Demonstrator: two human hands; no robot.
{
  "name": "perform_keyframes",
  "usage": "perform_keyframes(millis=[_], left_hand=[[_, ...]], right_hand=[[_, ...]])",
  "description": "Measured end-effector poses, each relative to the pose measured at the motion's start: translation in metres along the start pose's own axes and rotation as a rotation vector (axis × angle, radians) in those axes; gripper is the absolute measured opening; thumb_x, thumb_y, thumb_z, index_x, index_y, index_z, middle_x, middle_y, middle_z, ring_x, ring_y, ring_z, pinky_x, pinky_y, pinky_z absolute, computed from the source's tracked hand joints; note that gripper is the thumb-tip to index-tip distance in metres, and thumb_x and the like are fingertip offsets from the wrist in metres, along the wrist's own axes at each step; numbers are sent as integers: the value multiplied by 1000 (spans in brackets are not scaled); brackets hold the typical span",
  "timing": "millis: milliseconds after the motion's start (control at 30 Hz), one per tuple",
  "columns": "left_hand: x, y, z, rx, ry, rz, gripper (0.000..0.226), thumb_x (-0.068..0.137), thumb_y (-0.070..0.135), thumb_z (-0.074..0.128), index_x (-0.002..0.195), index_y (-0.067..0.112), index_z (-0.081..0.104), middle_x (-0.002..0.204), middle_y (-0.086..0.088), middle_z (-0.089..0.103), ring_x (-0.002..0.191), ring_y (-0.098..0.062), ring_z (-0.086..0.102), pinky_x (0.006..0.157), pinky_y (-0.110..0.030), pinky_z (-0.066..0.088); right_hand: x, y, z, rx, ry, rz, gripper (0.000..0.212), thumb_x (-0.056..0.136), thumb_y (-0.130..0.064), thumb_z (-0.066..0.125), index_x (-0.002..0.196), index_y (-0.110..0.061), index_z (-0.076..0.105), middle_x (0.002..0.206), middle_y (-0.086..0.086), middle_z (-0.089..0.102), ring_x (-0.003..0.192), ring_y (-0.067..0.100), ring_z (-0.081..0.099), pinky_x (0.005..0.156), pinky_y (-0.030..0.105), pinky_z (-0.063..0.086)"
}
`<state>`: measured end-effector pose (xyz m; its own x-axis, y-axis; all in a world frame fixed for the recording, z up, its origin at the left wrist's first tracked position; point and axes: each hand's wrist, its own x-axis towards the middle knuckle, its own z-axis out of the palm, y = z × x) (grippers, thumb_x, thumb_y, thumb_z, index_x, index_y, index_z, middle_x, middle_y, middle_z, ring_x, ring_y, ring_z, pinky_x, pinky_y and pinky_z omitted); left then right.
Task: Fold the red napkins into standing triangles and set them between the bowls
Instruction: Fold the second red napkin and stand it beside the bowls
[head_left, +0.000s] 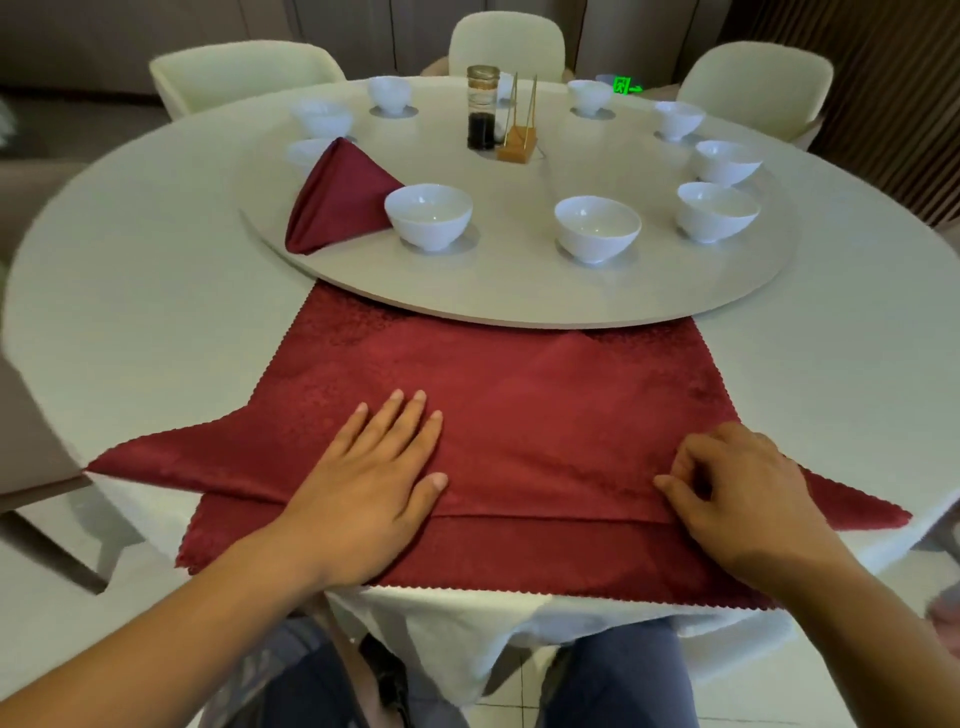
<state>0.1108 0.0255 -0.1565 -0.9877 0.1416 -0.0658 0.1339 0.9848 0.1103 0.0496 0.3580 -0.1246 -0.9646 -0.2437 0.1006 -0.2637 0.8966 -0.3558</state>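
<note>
Head view: one dark-red cloth triangle placed between white ceramic bowls; second napkin mid-fold under flat left grip, right grip pinching fold; gaps remain.

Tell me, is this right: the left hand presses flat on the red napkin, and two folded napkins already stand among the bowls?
Not quite. The head view shows only one folded napkin standing among the bowls. The left hand does press flat on the red napkin.
</note>
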Motion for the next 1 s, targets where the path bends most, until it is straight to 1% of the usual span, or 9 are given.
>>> perform_keyframes(millis=[100,167,233,333,467,667,833,933,1000], left_hand=[[2,2,2,-16,20,3,81,89,63,-13,161,27,-8,168,5,-19,152,-11,-27,124,-37,-16],[2,1,2,-14,22,0,83,87,62,-14,161,27,-9,168,4,-20,152,-12,-27,125,-38,-15],[1,1,1,-18,25,3,85,86,62,-14,162,25,-7,169,3,-18,153,-13,-25,125,-39,-15],[0,-1,1,-52,27,8,88,85,63,-11,163,23,-2,170,2,-15,153,-12,-23,125,-38,-14],[-9,-24,-2,-65,36,-23,91,85,71,-8,163,25,2,170,2,-11,154,-12,-19,126,-40,-11],[-40,-109,-8,-109,39,-127,90,83,80,-6,161,34,-5,168,12,-15,153,-6,-20,124,-31,-14],[-49,-140,-8,-144,30,-145,92,81,82,-5,161,36,-6,168,9,-13,153,-8,-19,124,-30,-14],[-47,-139,-11,-252,83,-183,92,85,81,11,163,32,8,170,2,0,156,-12,-8,125,-33,-10],[-44,-132,-15,-317,186,-214,76,94,69,31,159,30,30,168,-3,20,157,-20,9,127,-40,0]], right_hand=[[6,-58,13,71,74,-183,6,88,-28,68,84,-28,64,88,-7,56,87,17,49,80,36,45],[11,-96,31,134,20,-303,2,91,-29,65,93,-28,64,91,-9,55,90,12,48,80,29,43],[16,-121,50,148,-69,-352,7,93,-36,61,98,-31,61,92,-12,51,90,9,47,79,27,44],[19,-127,65,128,-152,-369,18,91,-43,63,105,-34,55,97,-14,44,94,8,45,84,26,41],[22,-119,61,110,-274,-353,23,92,-49,61,111,-40,50,102,-20,41,100,3,42,91,25,39],[25,-119,61,120,-307,-341,22,91,-50,60,108,-42,51,103,-19,44,99,0,43,91,29,44],[24,-120,60,131,-312,-339,20,90,-50,61,106,-43,53,103,-16,46,98,1,45,90,32,46],[24,-120,60,135,-310,-335,20,91,-48,63,107,-43,53,104,-16,45,99,1,45,90,31,46],[23,-120,60,136,-307,-339,21,91,-49,62,108,-43,53,104,-17,45,101,1,45,90,30,46]])
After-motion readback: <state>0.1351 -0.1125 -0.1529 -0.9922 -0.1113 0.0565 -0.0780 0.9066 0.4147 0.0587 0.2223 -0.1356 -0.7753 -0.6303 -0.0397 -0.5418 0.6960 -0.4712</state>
